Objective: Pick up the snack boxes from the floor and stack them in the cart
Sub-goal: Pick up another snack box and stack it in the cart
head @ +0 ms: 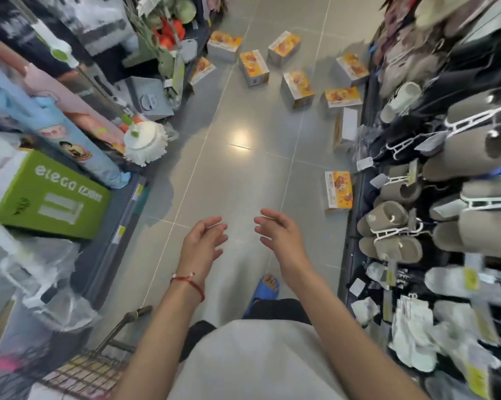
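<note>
Your hands (pixel 233 236) hang empty, fingers loose — nearest snack box (pixel 338 192) looks light, stiff cardboard — grip its long sides.

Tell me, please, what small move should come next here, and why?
Probably a step forward, then the right hand reaching down to the nearest snack box, by the slipper rack on the right. That hand and the left hand are open and hold nothing, the boxes in view lie on the floor, and this one is closest; the cart stands at the lower left.
</note>
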`<state>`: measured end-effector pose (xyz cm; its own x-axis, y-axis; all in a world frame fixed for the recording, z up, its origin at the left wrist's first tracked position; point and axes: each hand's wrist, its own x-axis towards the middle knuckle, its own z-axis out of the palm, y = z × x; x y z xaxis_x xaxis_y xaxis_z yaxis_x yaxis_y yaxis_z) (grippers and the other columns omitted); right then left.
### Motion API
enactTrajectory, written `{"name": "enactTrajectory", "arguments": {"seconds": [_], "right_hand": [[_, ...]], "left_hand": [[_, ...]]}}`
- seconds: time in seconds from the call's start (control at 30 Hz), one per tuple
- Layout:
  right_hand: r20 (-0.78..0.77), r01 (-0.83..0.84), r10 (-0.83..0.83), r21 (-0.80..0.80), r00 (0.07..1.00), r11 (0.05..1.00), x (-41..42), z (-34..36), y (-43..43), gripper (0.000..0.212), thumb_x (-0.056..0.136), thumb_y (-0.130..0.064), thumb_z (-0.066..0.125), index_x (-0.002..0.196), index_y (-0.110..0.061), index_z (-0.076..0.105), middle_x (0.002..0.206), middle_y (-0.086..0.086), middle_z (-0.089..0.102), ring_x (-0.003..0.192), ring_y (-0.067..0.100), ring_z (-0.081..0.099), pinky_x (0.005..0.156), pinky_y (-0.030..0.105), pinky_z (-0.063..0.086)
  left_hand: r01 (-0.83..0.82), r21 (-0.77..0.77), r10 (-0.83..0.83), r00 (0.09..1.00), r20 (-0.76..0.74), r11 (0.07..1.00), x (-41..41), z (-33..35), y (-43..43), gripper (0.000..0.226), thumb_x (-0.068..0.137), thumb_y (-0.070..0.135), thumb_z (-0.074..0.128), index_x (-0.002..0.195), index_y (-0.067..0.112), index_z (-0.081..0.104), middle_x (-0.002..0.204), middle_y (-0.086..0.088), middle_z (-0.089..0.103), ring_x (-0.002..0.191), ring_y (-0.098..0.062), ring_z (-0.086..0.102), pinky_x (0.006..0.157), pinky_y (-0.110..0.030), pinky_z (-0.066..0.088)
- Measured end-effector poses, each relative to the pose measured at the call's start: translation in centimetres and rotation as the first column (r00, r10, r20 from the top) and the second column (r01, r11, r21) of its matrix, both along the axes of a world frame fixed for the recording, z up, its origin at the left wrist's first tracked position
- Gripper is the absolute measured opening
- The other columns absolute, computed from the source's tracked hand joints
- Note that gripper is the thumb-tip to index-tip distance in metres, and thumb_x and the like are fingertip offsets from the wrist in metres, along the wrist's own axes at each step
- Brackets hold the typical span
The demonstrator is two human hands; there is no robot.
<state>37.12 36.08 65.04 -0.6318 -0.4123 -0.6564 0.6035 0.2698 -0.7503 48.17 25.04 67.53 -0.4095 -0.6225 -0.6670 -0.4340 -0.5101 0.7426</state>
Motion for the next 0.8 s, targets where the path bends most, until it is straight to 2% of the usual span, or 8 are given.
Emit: {"name": "enactTrajectory", "arguments": {"seconds": [0.07,0.2,0.4,0.53,0.67,0.7,0.8], "right_hand": [[0.000,0.035,-0.035,0.007,0.999,0.999,-3.4,-0.1,0.5,0.024,0.100,-0.014,0.062,0.122,-0.019,0.068,0.117,0.003,0.074,0.100,0.013,0.070,0.090,0.026,0.053],[0.012,0.133,-0.133,0.023,0.991,0.991,-8.8,0.0,1.0,0.023,0.101,-0.014,0.060,0.121,-0.021,0.068,0.115,0.000,0.074,0.106,0.014,0.071,0.093,0.027,0.054],[0.027,0.217,-0.218,0.037,0.976,0.975,-16.3,-0.7,-1.0,0.023,0.101,-0.013,0.060,0.122,-0.018,0.068,0.113,0.001,0.075,0.101,0.013,0.071,0.094,0.028,0.055],[0.027,0.267,-0.268,0.038,0.963,0.963,-22.1,-1.3,-4.4,0.022,0.100,-0.013,0.062,0.121,-0.018,0.068,0.110,0.000,0.076,0.100,0.012,0.071,0.096,0.030,0.054],[0.018,0.306,-0.308,0.064,0.951,0.950,-28.6,-2.0,-9.0,0.020,0.099,-0.013,0.063,0.118,-0.020,0.069,0.109,-0.001,0.076,0.099,0.013,0.071,0.092,0.029,0.054],[0.009,0.310,-0.312,0.076,0.950,0.948,-30.3,-2.0,-10.3,0.021,0.100,-0.013,0.062,0.118,-0.020,0.069,0.109,-0.001,0.076,0.100,0.013,0.072,0.092,0.029,0.055],[-0.007,0.318,-0.319,0.106,0.948,0.942,-35.5,-1.7,-14.3,0.024,0.101,-0.013,0.061,0.123,-0.017,0.068,0.110,-0.001,0.076,0.102,0.014,0.072,0.096,0.032,0.056]], "left_hand": [[0.036,-0.003,-0.036,0.999,-0.005,0.999,-3.9,0.2,0.0,0.019,0.098,0.018,0.058,0.116,0.022,0.064,0.123,-0.002,0.068,0.107,-0.015,0.066,0.099,-0.037,0.048],[0.089,-0.020,-0.089,0.996,0.000,0.996,-10.3,0.3,-0.6,0.019,0.099,0.020,0.056,0.116,0.024,0.063,0.121,0.000,0.068,0.104,-0.010,0.066,0.090,-0.030,0.050],[0.113,-0.005,-0.113,0.994,-0.001,0.994,-18.6,0.0,-4.2,0.023,0.099,0.015,0.055,0.120,0.019,0.063,0.121,-0.004,0.068,0.113,-0.021,0.065,0.101,-0.039,0.047],[0.139,0.016,-0.138,0.990,-0.026,0.990,-24.5,-0.9,-8.5,0.027,0.099,0.014,0.056,0.126,0.014,0.061,0.109,0.000,0.070,0.109,-0.020,0.066,0.088,-0.027,0.050],[0.189,0.035,-0.189,0.982,-0.020,0.981,-31.7,-2.0,-14.2,0.028,0.099,0.013,0.056,0.127,0.012,0.061,0.122,-0.006,0.068,0.101,-0.018,0.066,0.067,-0.018,0.054],[0.204,0.037,-0.204,0.979,-0.017,0.978,-33.6,-1.9,-15.7,0.027,0.099,0.013,0.056,0.125,0.013,0.062,0.123,-0.006,0.068,0.102,-0.018,0.066,0.068,-0.018,0.054],[0.266,0.041,-0.266,0.964,0.006,0.963,-39.4,-1.6,-20.2,0.020,0.098,0.015,0.058,0.116,0.019,0.065,0.121,-0.005,0.068,0.108,-0.020,0.067,0.093,-0.034,0.052]]}}
